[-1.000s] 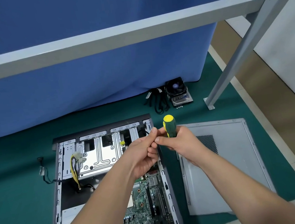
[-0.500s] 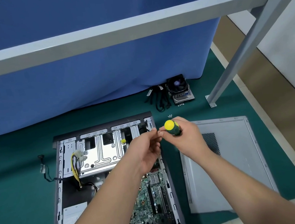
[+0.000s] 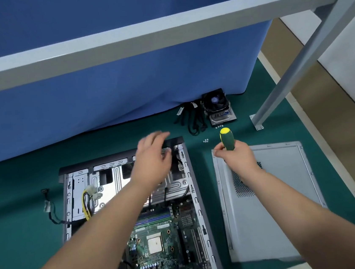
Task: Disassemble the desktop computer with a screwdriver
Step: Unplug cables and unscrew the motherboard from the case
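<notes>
Two bare hands work above an opened desktop computer case that lies flat on a green mat. The right hand has its fingers curled round the green handle of a screwdriver, whose yellow cap points up and away; the shaft runs down behind the hand and is mostly hidden. This hand hovers over the near left corner of the detached grey side panel, which lies on the mat just right of the case. The left hand, blurred, reaches over the far end of the case above the silver drive cage, fingers spread and loosely extended, holding nothing visible. Inside the case, the green motherboard fills the near half, with a yellow-and-black cable bundle at the left. Beyond the case, by a blue curtain, sit a cooler fan, black cables and a few small screws.
</notes>
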Motion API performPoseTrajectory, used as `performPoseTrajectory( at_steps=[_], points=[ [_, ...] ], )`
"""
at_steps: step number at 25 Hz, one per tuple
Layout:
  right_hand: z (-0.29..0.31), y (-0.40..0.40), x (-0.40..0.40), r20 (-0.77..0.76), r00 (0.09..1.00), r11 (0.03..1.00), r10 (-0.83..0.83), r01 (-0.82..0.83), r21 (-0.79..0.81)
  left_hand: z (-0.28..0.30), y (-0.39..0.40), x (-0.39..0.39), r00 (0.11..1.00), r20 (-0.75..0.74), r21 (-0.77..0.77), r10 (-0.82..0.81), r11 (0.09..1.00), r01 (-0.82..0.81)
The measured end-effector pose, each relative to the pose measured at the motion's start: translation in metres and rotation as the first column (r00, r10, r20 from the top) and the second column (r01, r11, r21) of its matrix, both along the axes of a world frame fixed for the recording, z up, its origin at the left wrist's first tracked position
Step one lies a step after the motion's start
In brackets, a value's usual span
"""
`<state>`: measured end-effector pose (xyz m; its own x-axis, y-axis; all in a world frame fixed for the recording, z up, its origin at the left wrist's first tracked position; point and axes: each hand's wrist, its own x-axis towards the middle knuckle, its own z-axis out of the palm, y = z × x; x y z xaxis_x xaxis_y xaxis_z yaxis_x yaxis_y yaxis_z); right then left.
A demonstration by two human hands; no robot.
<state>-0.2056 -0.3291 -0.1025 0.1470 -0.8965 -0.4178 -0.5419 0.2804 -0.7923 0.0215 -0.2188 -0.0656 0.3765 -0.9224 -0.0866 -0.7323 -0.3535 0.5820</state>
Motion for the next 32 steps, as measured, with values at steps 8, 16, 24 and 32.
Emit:
performPoseTrajectory(
  at_steps=[8,16,24,32],
  points=[
    [-0.07,-0.066,0.023,-0.28,0.96,0.983,-0.019,0.069,0.171,-0.047,-0.002,0.039,0.981,0.175,0.416,-0.08,0.909,0.0],
    [-0.114,-0.091,0.05,-0.46,0.886,0.995,-0.051,0.085,0.054,-0.053,-0.003,0.038,0.976,0.205,0.406,-0.071,0.913,-0.019],
    [-0.111,-0.088,0.046,-0.426,0.904,0.996,-0.027,0.062,0.068,-0.048,-0.006,0.042,0.981,0.162,0.462,-0.103,0.887,0.017],
    [-0.039,-0.029,0.007,-0.178,0.98,0.993,0.089,-0.074,0.088,-0.032,0.0,0.051,0.995,-0.043,0.393,-0.089,0.914,0.098]
  ],
)
